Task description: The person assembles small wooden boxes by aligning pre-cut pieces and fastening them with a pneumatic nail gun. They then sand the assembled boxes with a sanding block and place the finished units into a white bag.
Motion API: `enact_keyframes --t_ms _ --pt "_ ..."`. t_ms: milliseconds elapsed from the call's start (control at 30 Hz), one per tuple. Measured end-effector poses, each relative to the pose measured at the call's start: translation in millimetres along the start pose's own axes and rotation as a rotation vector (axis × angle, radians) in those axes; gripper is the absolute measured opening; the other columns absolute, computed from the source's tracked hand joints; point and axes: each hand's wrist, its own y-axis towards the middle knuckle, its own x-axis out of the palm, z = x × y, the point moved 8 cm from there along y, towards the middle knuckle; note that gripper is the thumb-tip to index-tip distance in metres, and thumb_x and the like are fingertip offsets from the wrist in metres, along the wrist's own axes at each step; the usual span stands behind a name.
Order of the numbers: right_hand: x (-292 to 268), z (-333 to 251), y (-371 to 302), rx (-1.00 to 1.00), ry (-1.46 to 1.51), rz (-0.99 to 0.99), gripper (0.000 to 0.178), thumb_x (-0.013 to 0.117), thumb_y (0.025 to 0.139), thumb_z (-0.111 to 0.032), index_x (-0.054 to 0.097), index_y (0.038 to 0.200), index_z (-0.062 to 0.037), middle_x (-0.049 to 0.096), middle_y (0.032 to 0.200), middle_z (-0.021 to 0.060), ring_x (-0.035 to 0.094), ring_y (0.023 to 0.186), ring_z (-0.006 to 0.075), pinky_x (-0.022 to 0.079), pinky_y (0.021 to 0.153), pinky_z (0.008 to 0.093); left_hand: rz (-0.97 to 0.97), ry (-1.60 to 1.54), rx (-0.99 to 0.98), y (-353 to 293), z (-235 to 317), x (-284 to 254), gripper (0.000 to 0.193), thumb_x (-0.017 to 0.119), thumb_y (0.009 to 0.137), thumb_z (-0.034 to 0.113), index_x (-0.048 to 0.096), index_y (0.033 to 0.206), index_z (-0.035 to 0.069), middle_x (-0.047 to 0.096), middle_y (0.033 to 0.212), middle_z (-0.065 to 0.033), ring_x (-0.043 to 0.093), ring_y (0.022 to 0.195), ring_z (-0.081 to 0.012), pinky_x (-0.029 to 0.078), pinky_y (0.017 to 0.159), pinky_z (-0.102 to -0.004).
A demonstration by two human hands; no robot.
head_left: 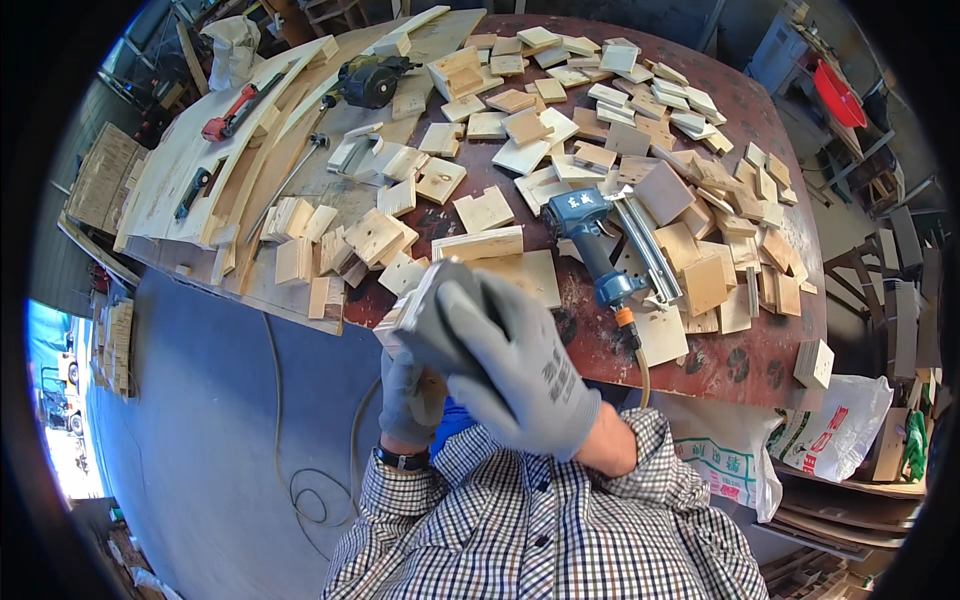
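My right hand [525, 365], in a grey work glove, is closed around a dark grey block [432, 325] that looks like a sanding block. It is pressed against or held just over a small wooden piece [386, 332], mostly hidden behind it. From below, my left hand [412, 400], also gloved, grips that wooden piece; its fingers are partly covered. Just beyond my hands, wood blocks [485, 243] lie at the edge of the dark red table [720, 372]. A blue air nailer [592, 250] rests to the right of them on the wood pieces.
Many cut wood pieces [630, 140] are heaped across the table. On the left, a plywood sheet [165, 195] bears long strips, a red-handled tool [228, 122] and a black-and-yellow power tool [370, 80]. An air hose [642, 375] hangs off the front edge beside white plastic bags [835, 430].
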Motion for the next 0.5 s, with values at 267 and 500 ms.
enact_keyframes --t_ms 267,500 --pt "-50.1 30.5 10.0 -0.017 0.240 -0.042 0.072 0.062 0.098 -0.025 0.038 0.160 0.0040 0.048 0.146 0.0317 0.051 0.134 0.0460 0.040 0.115 0.0508 0.014 0.351 0.199 5.5 55.2 56.8 0.112 0.097 0.075 0.033 0.034 0.161 0.000 0.056 0.150 -0.0153 0.058 0.135 -0.0254 0.048 0.116 -0.0426" --pt "-42.1 77.0 14.2 0.086 -0.105 -0.233 0.070 0.064 0.095 -0.029 0.044 0.157 -0.0039 0.054 0.138 0.0302 0.058 0.121 0.0462 0.045 0.109 0.0524 -0.112 0.643 0.285 0.3 76.4 65.9 0.123 0.102 0.067 0.044 0.035 0.159 -0.004 0.050 0.154 -0.0197 0.056 0.138 -0.0295 0.048 0.116 -0.0435"
